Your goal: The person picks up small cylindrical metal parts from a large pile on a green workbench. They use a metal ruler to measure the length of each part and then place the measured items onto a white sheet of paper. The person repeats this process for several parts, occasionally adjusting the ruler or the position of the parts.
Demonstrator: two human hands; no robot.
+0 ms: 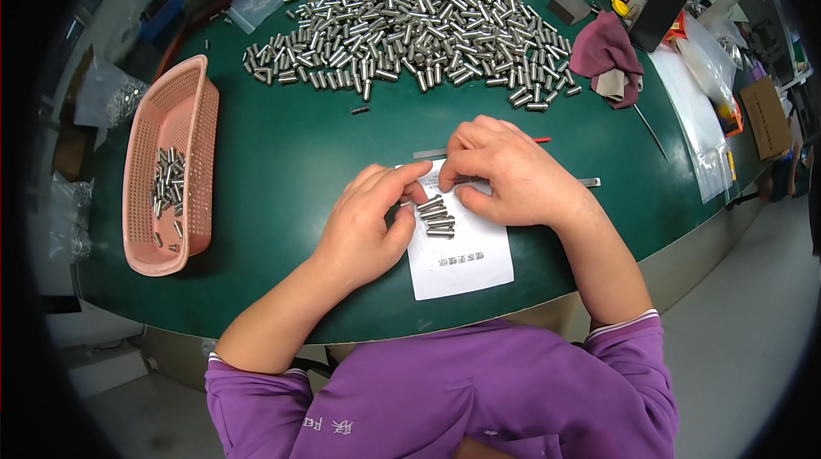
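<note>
A white printed sheet (462,266) lies on the green table in front of me. Several short metal pins (439,218) rest on it in a rough row. My left hand (368,219) is at the row's left side, thumb and fingers apart, fingertips close to the upper pins. Above the row's right end, my right hand (505,172) has its fingers curled in, with a dark, greyish bit showing between forefinger and thumb; what it is I cannot make out. A grey flat strip (428,153) and a red thin rod (542,140) stick out past my right hand.
A large heap of metal pins (410,23) spreads over the table's far side. At left, a pink basket (201,159) holds some pins. A maroon cloth (607,53), a dark box (657,14) and clear plastic bags (705,134) lie at right. One loose pin (360,110) sits before the heap.
</note>
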